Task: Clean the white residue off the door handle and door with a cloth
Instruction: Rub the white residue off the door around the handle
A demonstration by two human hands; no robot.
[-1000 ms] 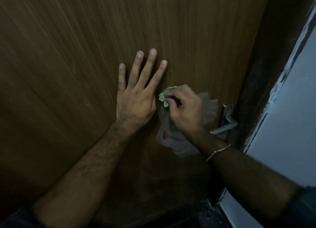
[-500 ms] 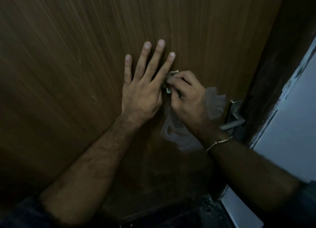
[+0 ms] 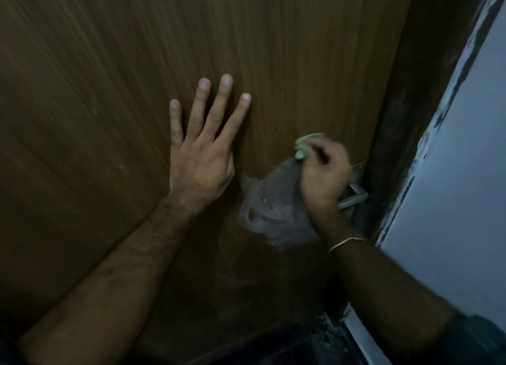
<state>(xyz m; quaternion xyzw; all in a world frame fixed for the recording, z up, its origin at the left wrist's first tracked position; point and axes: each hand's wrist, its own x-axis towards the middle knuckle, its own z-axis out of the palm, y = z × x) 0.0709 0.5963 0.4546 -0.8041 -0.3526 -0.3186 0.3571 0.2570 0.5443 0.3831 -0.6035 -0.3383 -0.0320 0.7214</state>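
Note:
A brown wood-grain door (image 3: 273,50) fills the view. My left hand (image 3: 200,156) lies flat on it, fingers spread. To its right, my right hand (image 3: 324,176) is closed on a small pale green cloth (image 3: 304,145), pressed against the door just above a smeared patch of white residue (image 3: 273,208). The metal door handle (image 3: 353,197) shows at the door's right edge, partly hidden behind my right hand.
A dark door frame (image 3: 405,118) runs down beside the handle, with a pale blue-grey wall (image 3: 465,186) to its right. The dark floor (image 3: 287,348) shows at the bottom.
My right hand with the cloth has slid right, away from my left hand's index finger and toward the handle. My left hand stays flat on the door.

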